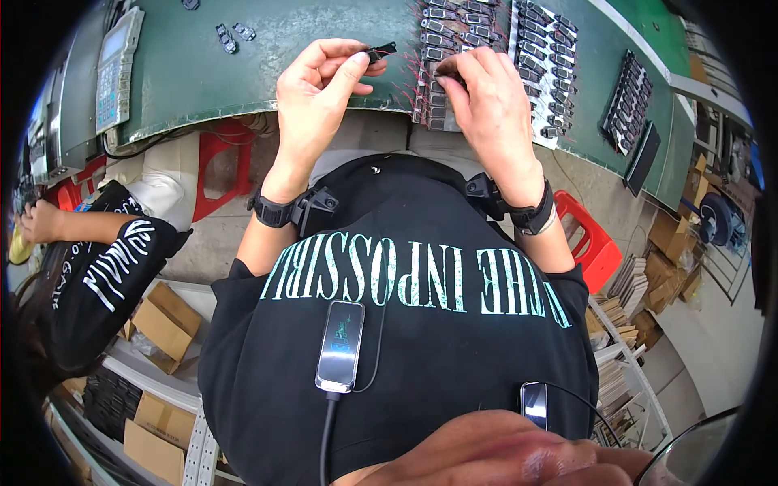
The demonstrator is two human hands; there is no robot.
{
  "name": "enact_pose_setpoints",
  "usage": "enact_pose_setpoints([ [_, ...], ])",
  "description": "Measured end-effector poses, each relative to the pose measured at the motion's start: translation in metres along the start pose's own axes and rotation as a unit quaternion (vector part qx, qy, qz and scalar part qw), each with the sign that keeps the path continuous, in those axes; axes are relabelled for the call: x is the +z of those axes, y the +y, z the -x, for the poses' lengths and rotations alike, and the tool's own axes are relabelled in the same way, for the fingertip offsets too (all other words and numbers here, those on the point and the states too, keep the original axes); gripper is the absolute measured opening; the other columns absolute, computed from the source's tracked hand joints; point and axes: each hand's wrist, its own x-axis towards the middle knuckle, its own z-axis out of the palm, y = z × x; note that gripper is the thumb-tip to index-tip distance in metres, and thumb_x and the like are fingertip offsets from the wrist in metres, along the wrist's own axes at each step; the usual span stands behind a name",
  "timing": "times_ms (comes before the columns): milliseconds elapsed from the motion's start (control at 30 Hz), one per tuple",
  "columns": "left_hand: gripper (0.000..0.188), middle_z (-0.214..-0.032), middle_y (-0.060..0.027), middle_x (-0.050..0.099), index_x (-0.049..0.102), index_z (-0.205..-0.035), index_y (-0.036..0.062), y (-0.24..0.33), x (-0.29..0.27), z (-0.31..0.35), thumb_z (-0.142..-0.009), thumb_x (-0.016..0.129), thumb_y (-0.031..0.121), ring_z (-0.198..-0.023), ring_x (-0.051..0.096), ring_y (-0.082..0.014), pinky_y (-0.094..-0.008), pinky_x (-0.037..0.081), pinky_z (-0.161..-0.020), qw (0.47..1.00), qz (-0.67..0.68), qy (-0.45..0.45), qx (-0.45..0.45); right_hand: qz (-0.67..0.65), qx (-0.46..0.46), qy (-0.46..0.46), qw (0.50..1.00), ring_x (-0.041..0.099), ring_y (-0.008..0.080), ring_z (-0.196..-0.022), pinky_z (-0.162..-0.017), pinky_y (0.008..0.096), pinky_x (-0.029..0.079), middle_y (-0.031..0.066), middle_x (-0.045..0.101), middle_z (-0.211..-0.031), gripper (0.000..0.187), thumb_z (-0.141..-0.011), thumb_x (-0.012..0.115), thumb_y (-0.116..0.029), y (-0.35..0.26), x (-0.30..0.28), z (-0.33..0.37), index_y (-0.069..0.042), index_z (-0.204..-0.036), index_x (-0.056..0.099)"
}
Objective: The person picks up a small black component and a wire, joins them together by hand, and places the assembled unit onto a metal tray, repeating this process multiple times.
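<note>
My left hand (318, 91) pinches a small black plastic part (381, 53) with thin red wires between thumb and fingers, above the green table. To its right, my right hand (496, 101) is bent over a board holding rows of small black modules (438, 39) with red wires. Its thumb and index finger come together near the modules; a dark bit shows there, too hidden to name. The hand covers part of these rows. A second group of black modules (545, 65) lies on a pale sheet just right of that hand.
Further right on the green table (324, 20) is a dark tray of parts (628, 101). Two loose black pieces (227, 39) and a keypad device (115, 71) are at left. A co-worker (89, 263) sits left. Red stools (590, 241) and cardboard boxes (166, 320) stand around.
</note>
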Motion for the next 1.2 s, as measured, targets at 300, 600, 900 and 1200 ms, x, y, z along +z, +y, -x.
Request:
enact_pose_setpoints([
  [300,0.033,-0.094,-0.0060,0.068,0.056,-0.120,-0.0027,-0.010,0.000,-0.010,-0.091,0.064,0.010,-0.079,0.064,-0.0102,-0.0199,0.050,-0.060,0.997,-0.052,-0.044,-0.045,-0.188,0.083,0.060,0.977,0.059,0.0166,-0.089,-0.080,0.0270,0.046,0.0055,0.064,-0.096,0.018,-0.088,0.063,-0.005,0.007,-0.006,0.008,-0.004,-0.106,0.064],
  [600,0.059,-0.077,-0.0027,0.066,0.047,-0.131,-0.0027,-0.019,0.027,-0.029,-0.082,0.073,0.017,-0.065,0.059,-0.0048,-0.0201,0.050,-0.058,0.981,-0.156,-0.096,-0.056,-0.476,0.239,0.114,0.839,0.056,0.0072,-0.093,-0.085,0.0215,0.043,0.0020,0.062,-0.103,0.021,-0.093,0.060,-0.006,0.010,-0.034,0.017,0.000,-0.114,0.061],
  [900,0.044,-0.079,-0.0086,0.068,0.056,-0.121,0.0024,-0.006,0.024,-0.015,-0.084,0.070,0.021,-0.065,0.065,-0.0186,-0.0304,0.052,-0.062,0.951,-0.299,0.004,0.078,-0.461,0.285,0.060,0.838,0.058,0.0090,-0.095,-0.084,0.0216,0.045,0.0038,0.063,-0.104,0.023,-0.093,0.060,-0.002,-0.004,-0.031,0.016,0.001,-0.115,0.059],
  [1200,0.016,-0.084,-0.0094,0.066,0.070,-0.084,0.0066,0.000,-0.094,-0.034,-0.083,0.070,0.023,-0.076,0.065,-0.0287,-0.0379,0.053,-0.065,0.741,-0.571,0.279,0.218,-0.503,0.244,0.080,0.825,0.063,0.0122,-0.090,-0.083,0.0239,0.049,0.0099,0.067,-0.104,0.018,-0.093,0.059,0.000,0.000,-0.029,0.017,0.001,-0.111,0.058],
])
